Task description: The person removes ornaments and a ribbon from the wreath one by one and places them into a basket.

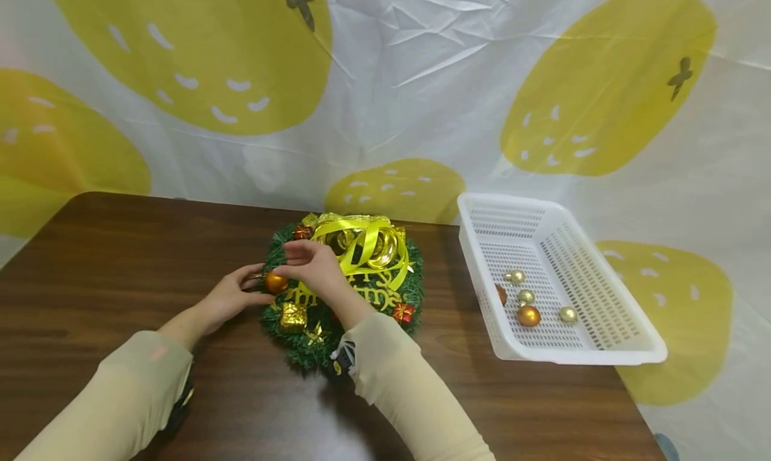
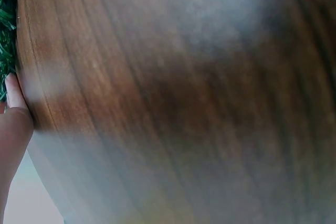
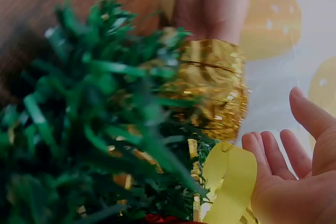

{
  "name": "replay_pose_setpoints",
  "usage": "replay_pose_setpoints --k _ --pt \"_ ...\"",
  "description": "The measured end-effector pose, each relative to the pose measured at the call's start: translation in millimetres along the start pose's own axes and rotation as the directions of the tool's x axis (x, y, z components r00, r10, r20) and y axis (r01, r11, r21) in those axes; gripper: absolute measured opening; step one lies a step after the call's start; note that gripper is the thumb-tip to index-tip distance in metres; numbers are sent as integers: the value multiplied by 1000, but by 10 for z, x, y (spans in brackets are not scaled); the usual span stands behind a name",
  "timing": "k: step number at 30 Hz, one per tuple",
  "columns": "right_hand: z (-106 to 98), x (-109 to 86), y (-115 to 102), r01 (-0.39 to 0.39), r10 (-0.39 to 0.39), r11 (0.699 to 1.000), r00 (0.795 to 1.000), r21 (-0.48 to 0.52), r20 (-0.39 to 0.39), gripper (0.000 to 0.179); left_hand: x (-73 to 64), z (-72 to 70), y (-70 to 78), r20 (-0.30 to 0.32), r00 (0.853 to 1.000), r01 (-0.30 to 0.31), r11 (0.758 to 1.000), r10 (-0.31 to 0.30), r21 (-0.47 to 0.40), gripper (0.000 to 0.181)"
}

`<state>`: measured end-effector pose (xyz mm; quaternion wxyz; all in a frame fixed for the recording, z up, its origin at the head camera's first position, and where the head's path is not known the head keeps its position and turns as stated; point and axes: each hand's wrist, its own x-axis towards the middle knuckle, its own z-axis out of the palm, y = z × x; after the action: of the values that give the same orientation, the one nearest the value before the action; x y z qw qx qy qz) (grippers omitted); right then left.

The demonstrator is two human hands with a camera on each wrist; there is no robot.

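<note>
A Christmas wreath of green tinsel lies on the brown table, with a yellow ribbon, gold bells and gold lettering. An orange ball ornament shows at its left side, its metal cap toward my left hand. That hand reaches in from the left, thumb below the ball and fingers beside the cap; whether it grips the ornament I cannot tell. My right hand is over the wreath, thumb right at the ball's top. In the right wrist view its thumb and fingers are spread apart, holding nothing.
A white plastic basket stands on the right with several gold and orange ball ornaments inside. Gold gift boxes and red ones decorate the wreath. Behind the table hangs a white cloth with yellow fruit shapes.
</note>
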<state>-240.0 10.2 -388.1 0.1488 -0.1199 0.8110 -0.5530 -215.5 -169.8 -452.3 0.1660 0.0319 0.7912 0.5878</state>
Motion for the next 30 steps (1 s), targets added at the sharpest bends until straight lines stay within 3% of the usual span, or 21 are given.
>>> replay_pose_setpoints --k 10,21,30 --pt "99 15 44 2 -1 996 1000 -86 6 47 13 -2 -9 12 1000 -5 1000 5 -12 88" --pt "143 54 133 -44 47 982 999 -185 12 48 11 3 -24 0 1000 -1 1000 1 15 87" --pt "201 78 170 -15 22 964 999 -267 25 46 -9 1 -5 -4 1000 -7 1000 7 0 85"
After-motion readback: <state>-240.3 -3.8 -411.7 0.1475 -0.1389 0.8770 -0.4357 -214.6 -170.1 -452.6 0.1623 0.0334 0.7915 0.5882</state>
